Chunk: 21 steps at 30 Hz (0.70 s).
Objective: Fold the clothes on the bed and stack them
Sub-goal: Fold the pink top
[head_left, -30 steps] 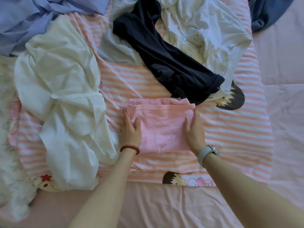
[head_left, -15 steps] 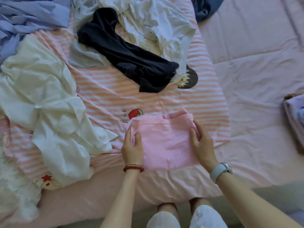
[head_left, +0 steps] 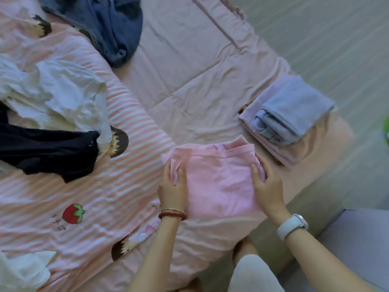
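A folded pink garment (head_left: 219, 182) is held above the bed's near edge. My left hand (head_left: 171, 188) grips its left side, thumb on top and fingers under. My right hand (head_left: 266, 184) grips its right side the same way. A stack of folded clothes (head_left: 294, 121), light blue on pale pink and lilac pieces, lies on the bed to the upper right of the pink garment. Unfolded clothes lie to the left: a black garment (head_left: 48, 152), a white one (head_left: 59, 95) and a dark blue one (head_left: 113, 28).
A pink striped blanket (head_left: 88, 203) with cartoon prints covers the bed's left part; plain pink sheet (head_left: 189, 70) lies beyond. Another white garment (head_left: 21, 270) sits at bottom left. The bed's right edge drops to a pale floor (head_left: 336, 39). My knees show below.
Both hands lifted the folded pink garment off the striped blanket and carried it right, toward the folded stack that has come into view. The camera swung right with them.
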Motion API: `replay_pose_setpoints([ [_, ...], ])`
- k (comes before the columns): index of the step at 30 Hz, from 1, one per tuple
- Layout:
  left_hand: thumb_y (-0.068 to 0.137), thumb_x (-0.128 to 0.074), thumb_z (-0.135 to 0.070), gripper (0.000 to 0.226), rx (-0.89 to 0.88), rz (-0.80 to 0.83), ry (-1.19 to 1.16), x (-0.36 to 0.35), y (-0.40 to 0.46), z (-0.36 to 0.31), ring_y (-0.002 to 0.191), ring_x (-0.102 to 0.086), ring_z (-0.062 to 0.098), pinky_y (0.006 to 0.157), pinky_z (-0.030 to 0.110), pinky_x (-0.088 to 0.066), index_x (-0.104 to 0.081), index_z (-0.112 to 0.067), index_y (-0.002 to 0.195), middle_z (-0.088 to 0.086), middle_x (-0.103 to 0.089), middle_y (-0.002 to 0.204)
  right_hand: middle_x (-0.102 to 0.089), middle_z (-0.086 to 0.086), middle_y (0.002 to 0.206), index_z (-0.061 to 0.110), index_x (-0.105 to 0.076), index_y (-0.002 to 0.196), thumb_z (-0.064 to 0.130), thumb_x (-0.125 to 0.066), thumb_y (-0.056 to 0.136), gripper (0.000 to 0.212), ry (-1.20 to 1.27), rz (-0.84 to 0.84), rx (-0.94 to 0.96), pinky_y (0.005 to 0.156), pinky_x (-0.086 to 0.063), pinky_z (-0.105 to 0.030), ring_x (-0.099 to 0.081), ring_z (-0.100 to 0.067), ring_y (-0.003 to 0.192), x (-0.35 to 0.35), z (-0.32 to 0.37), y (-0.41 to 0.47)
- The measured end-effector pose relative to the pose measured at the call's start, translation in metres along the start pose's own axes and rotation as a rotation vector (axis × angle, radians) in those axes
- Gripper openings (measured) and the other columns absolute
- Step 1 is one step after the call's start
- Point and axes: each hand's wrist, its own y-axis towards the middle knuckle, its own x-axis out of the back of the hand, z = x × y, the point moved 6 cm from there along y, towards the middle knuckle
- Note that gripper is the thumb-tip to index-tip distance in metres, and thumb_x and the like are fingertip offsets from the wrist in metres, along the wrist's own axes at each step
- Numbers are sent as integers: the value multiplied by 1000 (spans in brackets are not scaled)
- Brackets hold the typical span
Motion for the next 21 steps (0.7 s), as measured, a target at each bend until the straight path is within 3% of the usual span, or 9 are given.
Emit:
replay_pose_setpoints([
  [3, 82, -52, -32, 43, -97, 41, -60, -79, 7, -55, 94, -49, -5, 74, -1, -33, -59, -11, 120, -5, -60, 109, -56, 8, 116, 7, -56, 124, 19, -48, 90, 37, 20, -63, 10, 86, -31, 3, -47, 8, 105, 59, -14, 61],
  [5, 82, -53, -29, 43, -115, 49, -116, -129, 11, -87, 98, -51, -2, 79, 0, -35, -57, -10, 121, -5, -59, 110, -55, 10, 115, 8, -55, 125, 14, -50, 93, 33, 20, -105, 28, 84, -30, 4, -46, 10, 102, 98, -21, 104],
  [7, 89, -56, -19, 41, -85, 30, -173, -175, 14, -111, 112, -52, 8, 89, 9, -38, -50, -12, 130, -2, -56, 122, -53, 10, 113, 5, -55, 125, 16, -49, 92, 35, -11, -143, 76, 83, -29, 5, -45, 10, 100, 133, -25, 149],
  [9, 92, -55, -12, 50, -44, 18, -243, -213, 11, -128, 119, -48, 8, 92, 10, -38, -38, -15, 139, -1, -48, 134, -53, 9, 112, 3, -56, 124, 17, -46, 89, 38, -55, -149, 127, 83, -29, 4, -45, 9, 99, 160, -29, 194],
  [13, 91, -57, -8, 60, 25, 38, -408, -273, -4, -137, 114, -52, 0, 93, 9, -43, -28, -19, 142, -2, -45, 136, -61, 5, 117, 11, -57, 125, 21, -43, 87, 41, -171, -117, 202, 83, -37, -13, -55, -12, 106, 191, -43, 272],
  [16, 89, -60, -8, 71, 140, 117, -440, -306, -4, -113, 125, -48, 11, 104, 27, -42, -19, -20, 146, 2, -40, 143, -62, -5, 123, 13, -57, 126, 24, -43, 88, 42, -317, -31, 271, 86, -41, -28, -58, -25, 110, 190, -61, 315],
  [18, 85, -64, -16, 83, 241, 187, -367, -324, 1, -91, 129, -45, 16, 107, 38, -38, -10, -26, 147, 4, -38, 146, -60, -11, 123, 13, -55, 129, 27, -41, 87, 47, -431, 45, 252, 89, -41, -37, -56, -32, 110, 181, -82, 336],
  [21, 82, -64, -24, 92, 252, 149, 41, -327, -2, -83, 134, -28, 22, 103, 31, -31, -1, -21, 148, 8, -28, 146, -61, -16, 112, 12, -60, 122, 23, -40, 82, 46, -648, -42, 282, 86, -40, -48, -57, -37, 99, 175, -101, 337],
])
